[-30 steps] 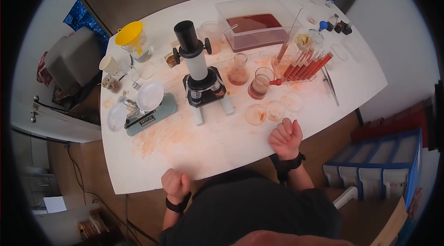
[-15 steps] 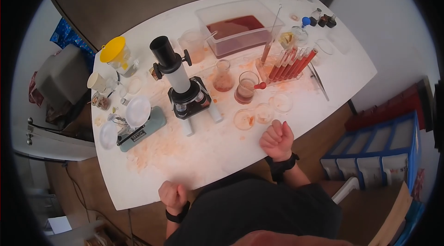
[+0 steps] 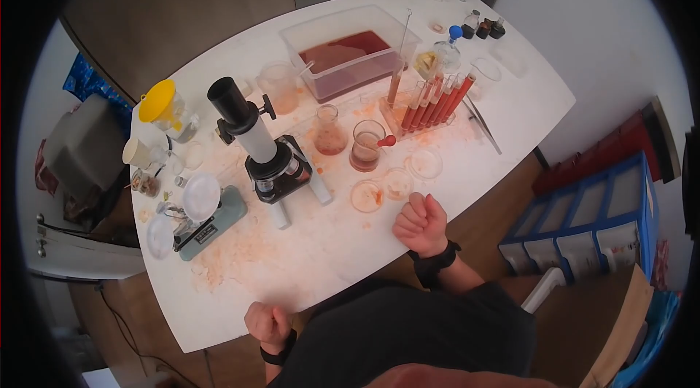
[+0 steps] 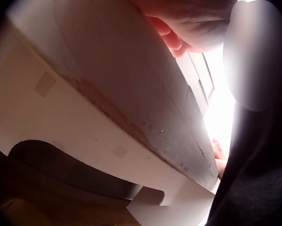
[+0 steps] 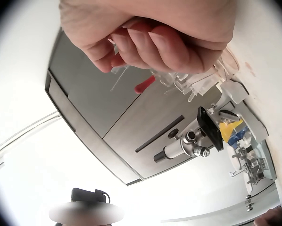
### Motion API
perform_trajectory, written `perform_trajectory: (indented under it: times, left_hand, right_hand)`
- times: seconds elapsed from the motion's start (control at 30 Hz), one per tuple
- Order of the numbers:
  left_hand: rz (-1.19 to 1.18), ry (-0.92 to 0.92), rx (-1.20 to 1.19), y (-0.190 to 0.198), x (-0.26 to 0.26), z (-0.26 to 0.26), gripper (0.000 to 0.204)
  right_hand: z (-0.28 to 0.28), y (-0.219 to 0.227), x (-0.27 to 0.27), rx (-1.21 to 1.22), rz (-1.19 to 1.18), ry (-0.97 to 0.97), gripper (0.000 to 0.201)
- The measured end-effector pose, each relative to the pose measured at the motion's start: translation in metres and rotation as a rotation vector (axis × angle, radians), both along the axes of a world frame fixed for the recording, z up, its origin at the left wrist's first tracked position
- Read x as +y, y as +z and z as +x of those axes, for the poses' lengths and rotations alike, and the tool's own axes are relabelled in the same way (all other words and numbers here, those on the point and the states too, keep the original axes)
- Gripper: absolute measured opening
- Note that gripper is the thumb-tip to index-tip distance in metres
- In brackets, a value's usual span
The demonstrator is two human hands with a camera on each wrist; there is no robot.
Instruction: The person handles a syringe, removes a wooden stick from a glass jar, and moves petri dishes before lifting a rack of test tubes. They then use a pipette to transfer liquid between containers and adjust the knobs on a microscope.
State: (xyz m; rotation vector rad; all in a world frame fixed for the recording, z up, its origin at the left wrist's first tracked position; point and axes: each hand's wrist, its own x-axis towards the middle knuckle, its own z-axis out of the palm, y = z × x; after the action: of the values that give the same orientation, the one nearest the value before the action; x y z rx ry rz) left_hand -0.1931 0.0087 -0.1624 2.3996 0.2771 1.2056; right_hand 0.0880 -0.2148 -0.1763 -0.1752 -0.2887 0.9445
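Since the earlier frame only the head view has turned, and to the right of the microscope (image 3: 257,141) lie shallow dishes (image 3: 367,196), seemingly light, stiff and fragile, best held by the rim, near the right hand (image 3: 421,225), while the left hand (image 3: 268,324) is before the microscope, both curled narrow, empty.
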Motion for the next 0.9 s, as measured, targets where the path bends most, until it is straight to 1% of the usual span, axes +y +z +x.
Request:
perform_trajectory:
  times: [0.9]
  left_hand:
    - [0.03, -0.025, -0.002, 0.0018, 0.001, -0.0016, 0.012]
  right_hand:
    - [-0.002, 0.0049, 0.0001, -0.014, -0.015, -0.048, 0.037]
